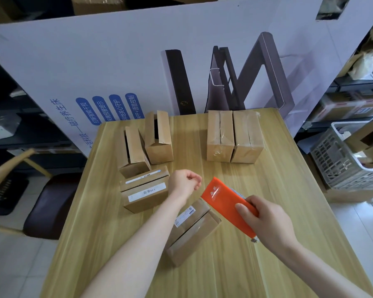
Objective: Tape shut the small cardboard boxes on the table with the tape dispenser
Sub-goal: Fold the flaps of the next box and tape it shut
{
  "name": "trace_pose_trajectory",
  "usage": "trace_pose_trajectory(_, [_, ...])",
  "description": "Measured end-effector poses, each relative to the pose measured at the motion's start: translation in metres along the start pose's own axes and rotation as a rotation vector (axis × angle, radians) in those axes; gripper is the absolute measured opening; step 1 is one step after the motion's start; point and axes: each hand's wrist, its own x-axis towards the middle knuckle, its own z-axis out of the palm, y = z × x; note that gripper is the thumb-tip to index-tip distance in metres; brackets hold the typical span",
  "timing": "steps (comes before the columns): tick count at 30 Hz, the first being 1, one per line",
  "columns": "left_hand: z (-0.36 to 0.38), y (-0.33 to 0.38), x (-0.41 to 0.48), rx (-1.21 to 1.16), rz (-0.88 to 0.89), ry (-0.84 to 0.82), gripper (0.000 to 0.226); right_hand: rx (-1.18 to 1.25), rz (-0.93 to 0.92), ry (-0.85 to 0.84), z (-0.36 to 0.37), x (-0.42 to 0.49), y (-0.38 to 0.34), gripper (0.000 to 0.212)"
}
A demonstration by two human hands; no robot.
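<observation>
My right hand (265, 220) grips an orange tape dispenser (226, 205), held tilted just above the table's middle. Under its lower edge lies a small cardboard box (192, 231) with a white label, flaps closed, partly hidden by my left forearm. My left hand (185, 181) hovers left of the dispenser's upper end with its fingers curled, and I see nothing in it. A labelled box (144, 192) sits left of that hand. Behind it stand two boxes (134, 151) (158, 138) with their flaps up. Two boxes (220, 136) (248, 136) with clear tape on them stand at the back right.
The wooden table (235, 265) is backed by a big white printed carton (116, 67). A wooden chair (19, 168) stands at the left, and a grey plastic basket (342, 164) sits off the right edge.
</observation>
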Motion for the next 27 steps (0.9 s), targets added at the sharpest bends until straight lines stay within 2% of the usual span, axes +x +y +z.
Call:
trace_pose_trajectory(7, [0.000,-0.017,0.021,0.073,-0.068,-0.006,0.021,0.059,0.096,-0.019,-0.002,-0.022,0.027,0.020])
trace_pose_trajectory(15, [0.018,-0.033,0.027,0.131,-0.104,-0.010,0.023,-0.006,0.194,0.016,0.001,-0.038,0.063,0.022])
trace_pose_trajectory(21, [0.028,-0.045,0.024,0.267,-0.054,0.026,0.025,-0.061,0.245,-0.035,0.021,-0.030,0.083,0.026])
trace_pose_trajectory(27, [0.032,-0.050,0.030,0.384,-0.018,-0.007,0.024,-0.116,0.274,-0.051,0.035,-0.019,0.099,0.028])
